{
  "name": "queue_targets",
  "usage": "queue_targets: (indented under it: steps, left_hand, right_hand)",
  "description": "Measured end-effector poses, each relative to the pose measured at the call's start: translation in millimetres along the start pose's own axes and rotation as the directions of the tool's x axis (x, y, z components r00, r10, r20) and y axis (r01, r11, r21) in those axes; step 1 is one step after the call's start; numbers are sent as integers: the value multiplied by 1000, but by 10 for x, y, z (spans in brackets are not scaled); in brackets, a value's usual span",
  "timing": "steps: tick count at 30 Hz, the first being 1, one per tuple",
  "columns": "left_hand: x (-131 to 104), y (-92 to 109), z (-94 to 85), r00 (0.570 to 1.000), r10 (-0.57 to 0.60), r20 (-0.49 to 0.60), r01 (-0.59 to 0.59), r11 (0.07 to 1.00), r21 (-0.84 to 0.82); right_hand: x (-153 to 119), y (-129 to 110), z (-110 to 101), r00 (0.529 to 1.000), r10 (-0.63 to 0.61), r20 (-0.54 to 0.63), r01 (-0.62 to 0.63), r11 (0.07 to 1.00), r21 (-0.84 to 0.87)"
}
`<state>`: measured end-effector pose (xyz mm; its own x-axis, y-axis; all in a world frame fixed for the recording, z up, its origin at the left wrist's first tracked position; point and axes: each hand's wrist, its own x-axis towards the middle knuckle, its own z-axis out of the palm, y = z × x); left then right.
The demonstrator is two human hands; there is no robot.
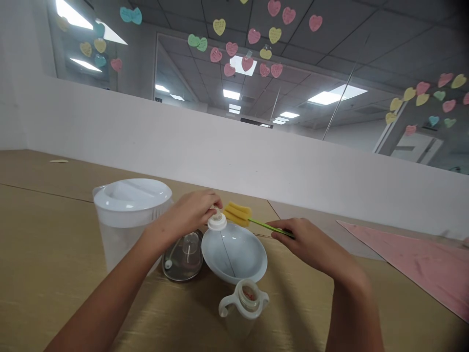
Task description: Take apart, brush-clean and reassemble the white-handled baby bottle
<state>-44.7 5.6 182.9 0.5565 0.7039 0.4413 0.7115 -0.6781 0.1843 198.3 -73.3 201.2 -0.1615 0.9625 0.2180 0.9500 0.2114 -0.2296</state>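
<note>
Between the fingers of my left hand (203,208) is a baby bottle nipple with a white collar (217,222), held over the far rim of a white bowl (234,254). My right hand (298,237) grips the green handle of a sponge brush (238,214). Its yellow sponge head is close beside the nipple; whether they touch I cannot tell. In front of the bowl stands a baby bottle (245,308) with two white side handles, its top uncovered and something reddish inside. Left of the bowl, a metal dish (183,259) holds a clear dome-shaped cap and a small white part with a tube.
A large white lidded pitcher (132,205) stands on the left, partly behind my left forearm. A pink sheet (414,249) lies at the right of the brown-covered table (47,234). Behind the table runs a white wall with a window above, dotted with heart-shaped notes.
</note>
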Motion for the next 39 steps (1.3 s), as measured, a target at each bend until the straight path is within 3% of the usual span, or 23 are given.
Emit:
queue_targets:
  steps: [7, 14, 16, 21, 25, 30, 35, 39]
  left_hand:
    - [-20, 61, -17, 988, -135, 73, 127, 986, 109]
    - [-45, -49, 59, 947, -243, 208, 201, 958, 205]
    - [-20, -93, 126, 921, -283, 268, 216, 943, 254]
    - [70, -127, 314, 796, -396, 457, 239, 900, 363]
    - [147, -170, 482, 768, -399, 501, 223, 900, 374]
    - [175, -260, 646, 764, -410, 498, 228, 894, 385]
    - [140, -243, 670, 776, -404, 485, 222, 893, 391]
    - [145, -162, 650, 835, -318, 449, 179, 929, 324]
  right_hand:
    - [-41, -53, -48, 995, -56, 87, 52, 997, 54]
    - [-49, -39, -52, 998, -53, 41, 54, 999, -9]
    - [-51, -18, -47, 998, -46, 32, 47, 998, -40]
    - [-41, 21, -39, 999, -21, 26, 23, 998, -65]
    - [-37, 21, -41, 1000, -13, 22, 14, 998, -56]
    - [-42, 23, -40, 1000, -18, 21, 19, 998, -59]
    - [-29, 38, -32, 1000, -25, 14, 25, 999, -42]
    - [-37, 31, -41, 1000, -10, 17, 11, 998, -56]
